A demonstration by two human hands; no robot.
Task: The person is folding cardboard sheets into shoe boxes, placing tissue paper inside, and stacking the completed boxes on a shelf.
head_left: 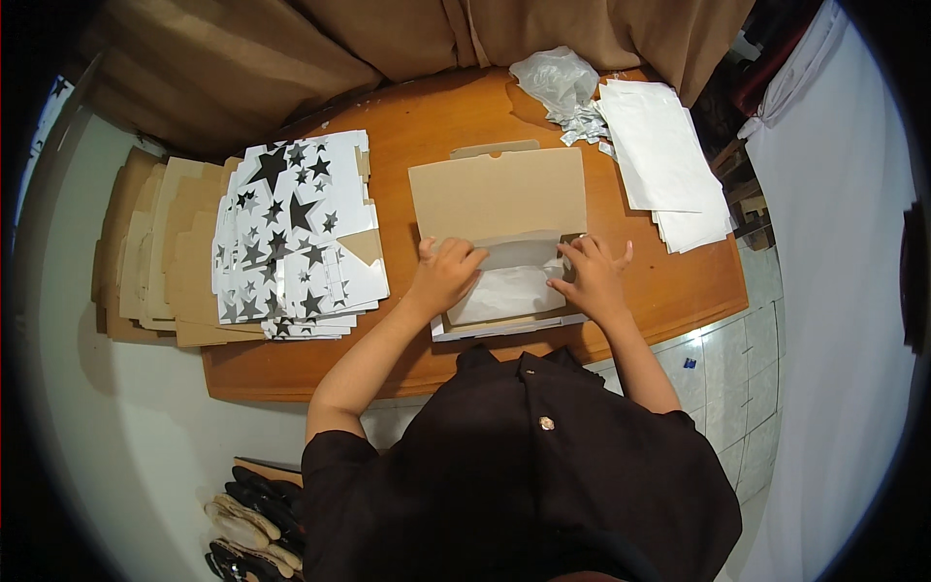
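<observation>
An open cardboard box (498, 199) stands in front of me, its brown lid raised at the far side. Thin white paper (509, 293) lines the inside of the box. At the box's left side, my left hand (448, 278) is closed with its fingertips on the paper's far-left edge. My right hand (593, 278) pinches the paper near the right wall, thumb and forefinger close together and the other fingers raised. Whatever lies under the paper is hidden.
Flat folded cardboard boxes with black stars (291, 228) are stacked on the left, beside plain brown cardboard (179, 252). White paper sheets (659, 155) lie at the right. A clear plastic bag (555, 80) with small packets (587, 126) sits at the back. Shoes (247, 519) stand at the lower left.
</observation>
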